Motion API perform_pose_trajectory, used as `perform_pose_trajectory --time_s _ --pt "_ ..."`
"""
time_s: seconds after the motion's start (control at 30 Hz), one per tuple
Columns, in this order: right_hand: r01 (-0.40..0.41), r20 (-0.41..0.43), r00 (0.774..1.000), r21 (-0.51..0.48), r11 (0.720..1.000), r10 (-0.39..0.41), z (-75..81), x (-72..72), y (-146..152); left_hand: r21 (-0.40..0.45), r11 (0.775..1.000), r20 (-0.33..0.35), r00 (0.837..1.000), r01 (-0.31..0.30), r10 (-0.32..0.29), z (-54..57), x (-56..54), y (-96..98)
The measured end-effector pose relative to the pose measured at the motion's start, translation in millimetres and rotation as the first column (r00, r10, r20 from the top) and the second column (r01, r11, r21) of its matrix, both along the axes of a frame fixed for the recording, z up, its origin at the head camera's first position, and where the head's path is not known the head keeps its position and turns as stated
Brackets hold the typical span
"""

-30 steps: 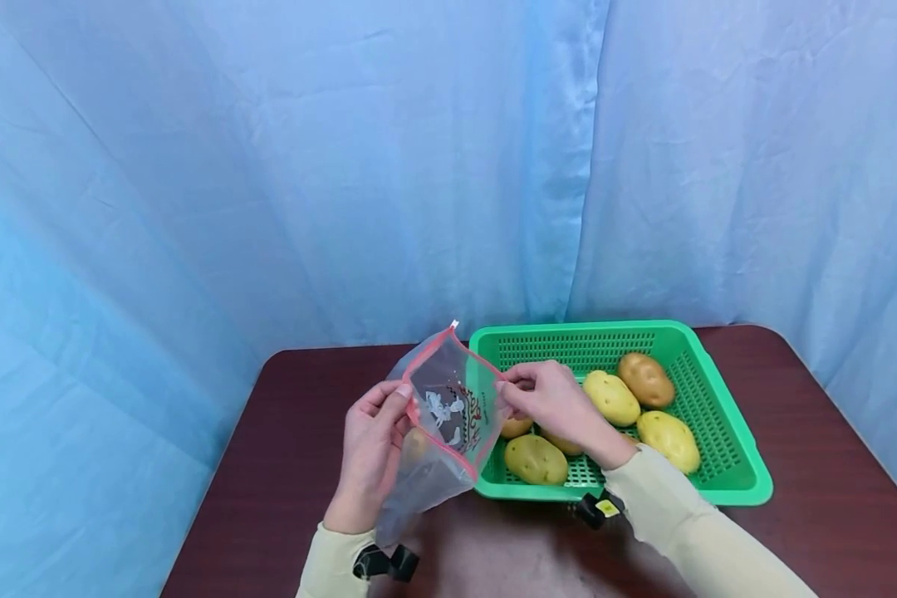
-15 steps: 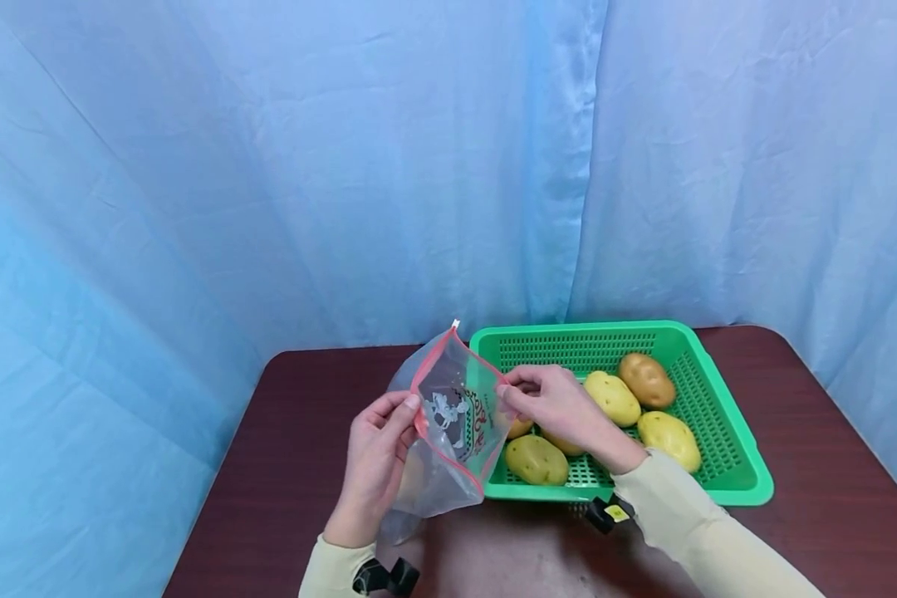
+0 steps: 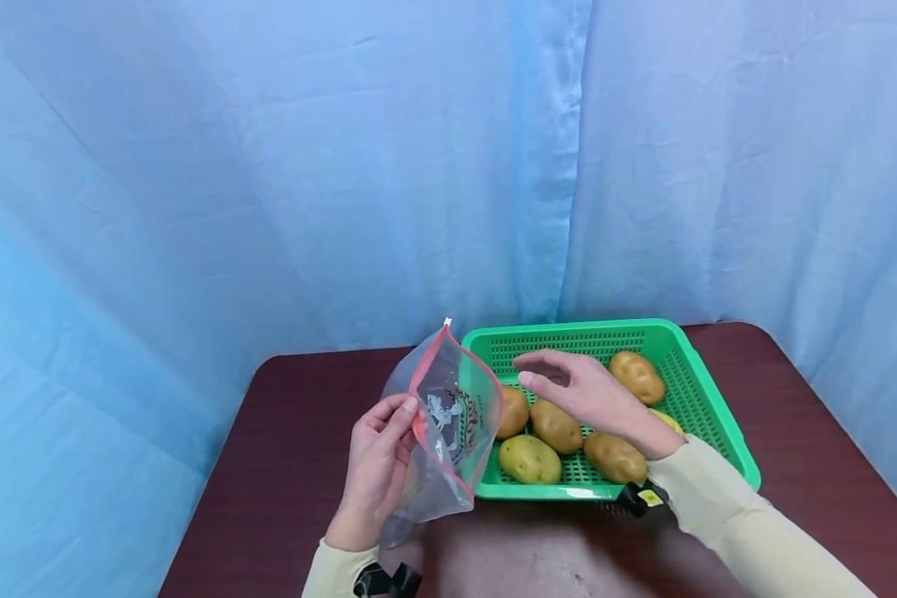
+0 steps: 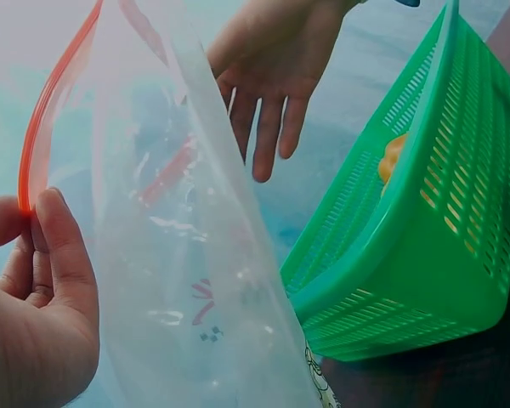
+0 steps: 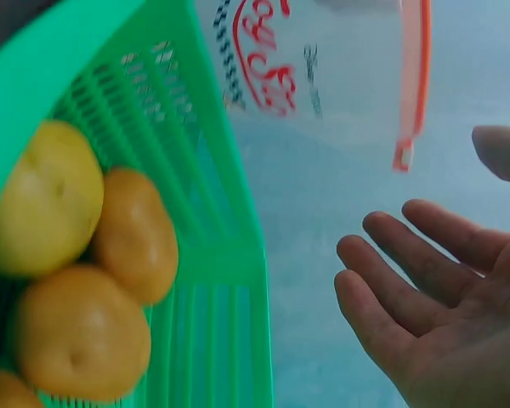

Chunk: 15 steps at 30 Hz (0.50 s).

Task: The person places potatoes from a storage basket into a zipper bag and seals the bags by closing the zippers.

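Observation:
A clear zip bag point(image 3: 448, 448) with a red-edged mouth and a white slider hangs in my left hand point(image 3: 377, 465), thumb and fingers pinching its rim. Its mouth gapes toward the right, and printing shows on its inner wall. My right hand point(image 3: 586, 399) hovers above the green basket point(image 3: 718, 415), fingers spread and holding nothing. In the right wrist view the palm and straight fingers point(image 5: 408, 289) show apart from the bag. Brown and yellow potatoes lie in the basket, among them a yellow potato point(image 3: 529, 459) at the front left and a brown potato point(image 3: 637, 377) at the back.
The basket stands on a dark red-brown table point(image 3: 291, 465), right of the bag. Its perforated wall point(image 4: 450, 246) rises close beside the bag in the left wrist view. Blue curtains point(image 3: 344, 166) hang behind and to the left.
My right hand has let go of the bag's rim and moved right over the basket, its fingers spreading. My left hand still pinches the bag. The view has shifted slightly.

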State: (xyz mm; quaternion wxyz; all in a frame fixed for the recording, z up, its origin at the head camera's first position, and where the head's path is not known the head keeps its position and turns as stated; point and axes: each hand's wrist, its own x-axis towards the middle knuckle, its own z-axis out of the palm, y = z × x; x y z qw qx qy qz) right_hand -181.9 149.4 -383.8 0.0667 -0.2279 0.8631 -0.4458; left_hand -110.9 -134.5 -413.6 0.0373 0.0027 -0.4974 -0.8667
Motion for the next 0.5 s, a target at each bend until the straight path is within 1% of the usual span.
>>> perform_pose_trajectory --time_s 0.17,0.37,0.5 --pt "-0.004 -0.029 1.0 0.047 0.999 0.006 2.1 -5.5 16 0.001 1.0 0.008 1.0 -0.002 0.002 -1.1 0.1 -2.7" --pt "0.011 -0.061 0.998 0.125 0.992 -0.004 4.3 -11.7 34 -0.003 1.0 0.016 1.0 -0.004 0.004 -1.5 0.2 -3.4" --pt "0.005 -0.08 0.997 0.154 0.988 0.007 3.2 -17.9 45 -0.007 1.0 0.02 1.0 -0.004 0.004 -1.8 0.3 -3.6"
